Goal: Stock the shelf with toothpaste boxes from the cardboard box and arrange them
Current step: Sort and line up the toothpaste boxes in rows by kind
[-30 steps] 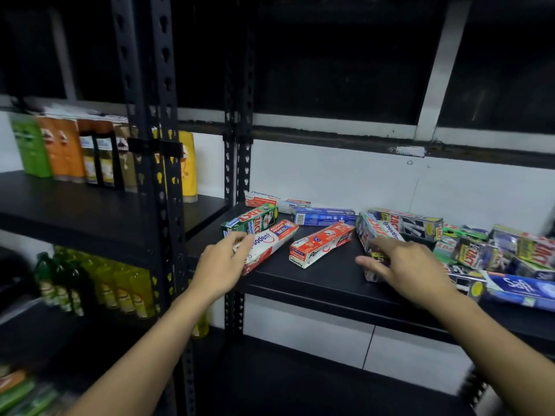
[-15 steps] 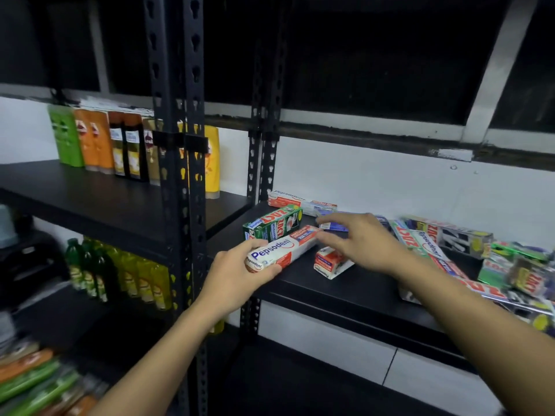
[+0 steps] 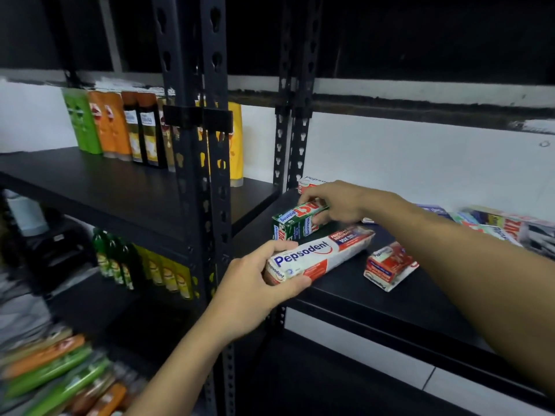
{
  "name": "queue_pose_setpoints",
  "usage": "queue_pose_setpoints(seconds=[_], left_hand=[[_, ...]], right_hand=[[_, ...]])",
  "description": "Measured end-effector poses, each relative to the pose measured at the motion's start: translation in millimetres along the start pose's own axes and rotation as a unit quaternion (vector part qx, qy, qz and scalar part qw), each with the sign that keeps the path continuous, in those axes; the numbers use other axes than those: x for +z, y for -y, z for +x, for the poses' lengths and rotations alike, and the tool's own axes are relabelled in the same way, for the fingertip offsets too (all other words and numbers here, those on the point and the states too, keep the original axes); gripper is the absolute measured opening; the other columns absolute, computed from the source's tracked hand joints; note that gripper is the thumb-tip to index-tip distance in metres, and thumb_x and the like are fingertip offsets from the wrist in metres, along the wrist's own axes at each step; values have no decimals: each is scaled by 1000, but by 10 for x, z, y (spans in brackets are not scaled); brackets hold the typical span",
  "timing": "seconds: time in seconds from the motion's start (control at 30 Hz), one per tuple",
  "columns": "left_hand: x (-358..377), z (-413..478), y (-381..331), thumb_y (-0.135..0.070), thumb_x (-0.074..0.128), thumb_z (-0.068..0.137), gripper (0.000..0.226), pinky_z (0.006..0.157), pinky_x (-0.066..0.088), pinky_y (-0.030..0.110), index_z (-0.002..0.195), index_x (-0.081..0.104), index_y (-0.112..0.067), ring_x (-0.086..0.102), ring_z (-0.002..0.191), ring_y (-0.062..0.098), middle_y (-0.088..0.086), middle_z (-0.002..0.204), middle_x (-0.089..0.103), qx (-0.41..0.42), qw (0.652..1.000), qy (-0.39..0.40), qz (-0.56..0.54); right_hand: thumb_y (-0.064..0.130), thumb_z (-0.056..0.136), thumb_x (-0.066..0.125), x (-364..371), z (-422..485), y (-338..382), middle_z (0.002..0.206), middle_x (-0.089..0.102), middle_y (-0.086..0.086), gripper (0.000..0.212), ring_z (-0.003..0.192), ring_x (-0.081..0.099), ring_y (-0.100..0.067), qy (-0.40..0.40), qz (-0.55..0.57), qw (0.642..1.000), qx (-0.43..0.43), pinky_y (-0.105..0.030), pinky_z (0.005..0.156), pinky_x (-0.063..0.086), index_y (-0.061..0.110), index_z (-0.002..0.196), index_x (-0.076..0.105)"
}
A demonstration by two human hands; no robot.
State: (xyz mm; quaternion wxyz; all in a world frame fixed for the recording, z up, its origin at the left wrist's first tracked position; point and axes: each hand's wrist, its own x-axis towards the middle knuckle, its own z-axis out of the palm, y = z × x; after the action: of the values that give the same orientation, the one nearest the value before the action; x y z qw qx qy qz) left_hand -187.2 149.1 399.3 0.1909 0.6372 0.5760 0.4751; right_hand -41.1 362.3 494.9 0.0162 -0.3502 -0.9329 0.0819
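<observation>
Both your hands hold toothpaste boxes on the black shelf (image 3: 390, 301).
Your left hand (image 3: 252, 286) grips the near end of the long white Pepsodent box (image 3: 318, 256) at the front edge. Your right hand (image 3: 339, 202) pinches the green box (image 3: 295, 222) just behind it. A smaller red box (image 3: 387, 267) lies loose to their right.

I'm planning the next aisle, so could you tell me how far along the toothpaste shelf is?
Done: many boxes lie on the shelf. In hand: the left hand grips the white box at its front, the right hand holds the green box behind it. Left: the red box and the pile on the right lie jumbled. The cardboard box is out of view.
</observation>
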Motion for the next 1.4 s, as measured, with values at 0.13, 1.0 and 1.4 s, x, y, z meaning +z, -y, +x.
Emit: queue_pose_setpoints(seconds=[0.13, 1.0, 1.4], left_hand=[[-4, 18, -18, -47, 79, 77, 47, 77, 53, 18, 120, 58, -46, 65, 94, -4, -24, 103, 69, -2, 1000, 3, 12], [185, 867, -46, -17, 82, 74, 53, 86, 50, 29, 120, 59, -23, 61, 98, 14, -2, 111, 65, -162, 975, -154, -3], [284, 1089, 101, -27, 74, 80, 50, 98, 47, 35, 125, 56, -16, 58, 109, 18, 1, 122, 60, -91, 971, -207, 73]], right_hand=[[22, 88, 70, -109, -151, -48, 112, 65, 5, 31, 98, 61, -16, -39, -1, 999, -18, -34, 83, 45, 32, 112, 53], [42, 93, 60, -241, -1586, -650, 123, 60, 17, 42, 107, 57, -8, 23, -104, 991, 83, -27, 91, 44, 48, 133, 50], [45, 99, 47, -183, -852, -978, 150, 44, -7, 47, 128, 47, -28, -93, -14, 979, 183, -36, 95, 41, 28, 143, 44]])
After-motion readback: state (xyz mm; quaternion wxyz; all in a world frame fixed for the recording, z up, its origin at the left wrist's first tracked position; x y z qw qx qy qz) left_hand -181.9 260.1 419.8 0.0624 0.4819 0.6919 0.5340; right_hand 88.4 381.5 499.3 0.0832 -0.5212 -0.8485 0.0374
